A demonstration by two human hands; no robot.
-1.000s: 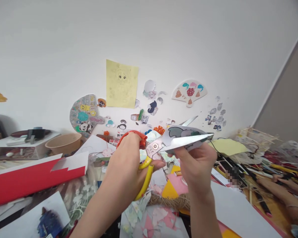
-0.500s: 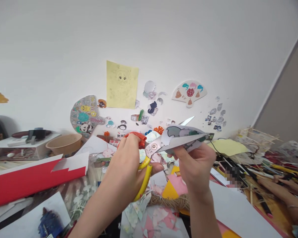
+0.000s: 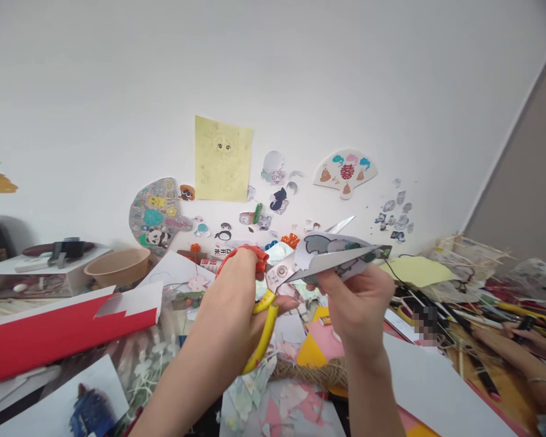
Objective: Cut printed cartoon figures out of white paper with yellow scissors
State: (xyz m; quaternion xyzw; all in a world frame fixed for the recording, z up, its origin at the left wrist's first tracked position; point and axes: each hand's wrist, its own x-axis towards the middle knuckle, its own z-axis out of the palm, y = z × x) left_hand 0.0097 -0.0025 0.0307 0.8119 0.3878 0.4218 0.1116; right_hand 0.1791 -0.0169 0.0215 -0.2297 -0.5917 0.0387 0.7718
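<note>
My left hand (image 3: 236, 291) is wrapped round the red and yellow handles of the scissors (image 3: 282, 272). The blades stand apart and point right, one on each side of a printed paper piece (image 3: 316, 246) with grey-green drawings. In my right hand (image 3: 359, 297) is that paper, pinched between thumb and fingers just below the blades. Under both hands lie pastel and pink paper scraps (image 3: 293, 403) and a ring of brown twine (image 3: 309, 371).
A red folded sheet (image 3: 68, 334) and a tan bowl (image 3: 118, 267) are at left. White paper (image 3: 437, 388) lies at right. Another person's hands (image 3: 523, 340) are at the right edge. Stickers and a yellow drawing (image 3: 224, 158) hang on the wall.
The view has shifted slightly. The other person's hand at far right now shows a dark object in it. My hands keep nearly the same pose, with the blades still apart round the paper.
</note>
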